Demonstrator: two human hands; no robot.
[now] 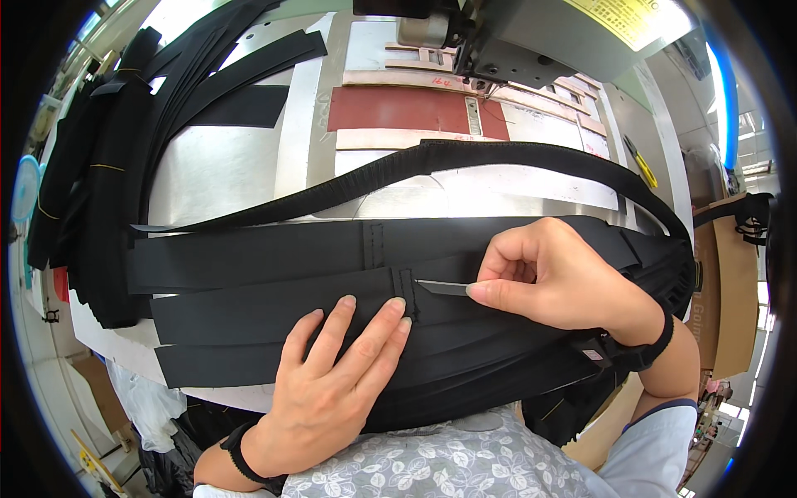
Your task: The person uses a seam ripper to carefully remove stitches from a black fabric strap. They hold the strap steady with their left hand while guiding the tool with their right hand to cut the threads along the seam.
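Observation:
Several black strips (249, 261) lie side by side in front of me, with stitched seams across their middle. My left hand (336, 378) rests flat on the nearer strips, its fingers stretched out and its fingertips beside a stitched band (404, 290). Between the thumb and bent fingers of my right hand (540, 278) is a thin, pointed metal blade (444, 288). Its tip is at the right edge of that band, next to the stitching. Whether the tip touches a thread is too small to tell.
Behind the strips runs a long black band (515, 156). A sewing machine head (515, 41) stands over a plate with a red-brown panel (398, 109). Bundled black strips (116, 166) hang at the left. Yellow-handled snips (643, 166) lie at the right, near a cardboard box (730, 299).

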